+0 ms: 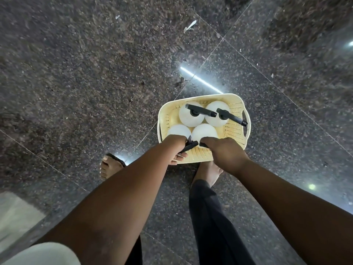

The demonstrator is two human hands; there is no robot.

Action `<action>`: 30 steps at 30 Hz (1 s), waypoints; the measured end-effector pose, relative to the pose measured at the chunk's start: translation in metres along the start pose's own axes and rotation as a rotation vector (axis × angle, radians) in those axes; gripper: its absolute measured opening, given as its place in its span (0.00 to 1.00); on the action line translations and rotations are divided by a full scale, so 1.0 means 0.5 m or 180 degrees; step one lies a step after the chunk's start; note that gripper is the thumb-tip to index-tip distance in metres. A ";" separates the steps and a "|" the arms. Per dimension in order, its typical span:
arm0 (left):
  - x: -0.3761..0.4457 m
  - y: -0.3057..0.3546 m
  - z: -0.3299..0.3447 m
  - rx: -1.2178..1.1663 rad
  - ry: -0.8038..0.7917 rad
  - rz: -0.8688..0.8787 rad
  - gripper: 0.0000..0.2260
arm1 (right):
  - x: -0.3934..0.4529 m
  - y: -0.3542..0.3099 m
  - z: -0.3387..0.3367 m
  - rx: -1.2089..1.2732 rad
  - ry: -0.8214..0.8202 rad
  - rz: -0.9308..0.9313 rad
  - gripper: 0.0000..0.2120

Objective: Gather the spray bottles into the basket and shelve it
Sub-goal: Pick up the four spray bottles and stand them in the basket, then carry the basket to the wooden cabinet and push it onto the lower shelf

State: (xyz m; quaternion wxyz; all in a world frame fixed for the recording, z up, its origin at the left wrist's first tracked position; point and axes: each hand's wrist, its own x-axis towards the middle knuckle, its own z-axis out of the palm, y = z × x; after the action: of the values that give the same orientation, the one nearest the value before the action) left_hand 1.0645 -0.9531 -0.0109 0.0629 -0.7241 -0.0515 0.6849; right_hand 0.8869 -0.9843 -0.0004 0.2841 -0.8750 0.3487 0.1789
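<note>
In the head view, a cream perforated basket (235, 129) is sitting over a dark speckled stone floor (76, 73), below the middle of the frame and a little to the right; whether it is resting on the floor or being lifted just off it cannot be told. Four white spray bottles are standing upright inside it in two rows. The far-left bottle (189, 117) and the far-right bottle (214, 111) are showing their black trigger heads, both nozzles pointing toward the basket's right side, the right one reaching out over the right handle slot. The near-left bottle (178, 131) and the near-right bottle (205, 131) are sitting against the basket's near wall, touching each other and the far pair.

The left hand (175, 150) is reaching in at the basket's near edge, its fingers (180, 155) curling closed around the black trigger head (188, 147) of the near-left bottle. The right hand (223, 152) is lying over the near-right bottle's top, knuckles up, fingers bent down onto a black part there; whether they are truly gripping it cannot be told.

Two feet are showing on the floor just behind the basket, the left one (108, 167) in a dark sandal. A bright strip of reflected light (200, 79) is lying on the floor beyond the basket's far edge.
</note>
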 end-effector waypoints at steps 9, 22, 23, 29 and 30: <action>-0.014 -0.020 -0.040 -0.0209 0.1191 0.0762 0.24 | -0.006 0.000 -0.026 0.0313 0.0579 0.0646 0.18; 0.054 -0.057 -0.088 0.0290 0.1347 0.1243 0.36 | -0.011 0.153 -0.011 0.2268 0.0275 0.2895 0.28; 0.066 -0.051 -0.084 0.0190 0.1262 0.1356 0.31 | 0.003 0.160 -0.002 0.2366 0.0222 0.2851 0.24; 0.097 -0.024 -0.079 -0.0485 0.1068 0.1066 0.08 | 0.049 0.187 0.027 0.2693 0.0577 0.3370 0.08; 0.095 -0.022 -0.079 -0.0386 0.1141 0.1088 0.07 | 0.046 0.184 0.028 0.2674 0.0621 0.3378 0.04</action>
State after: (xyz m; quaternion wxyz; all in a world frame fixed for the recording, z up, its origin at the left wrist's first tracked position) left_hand 1.1067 -0.9356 -0.0541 -0.0892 -0.8346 0.0426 0.5419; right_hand 0.8355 -1.0422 -0.0570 0.4407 -0.4133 0.7943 0.0638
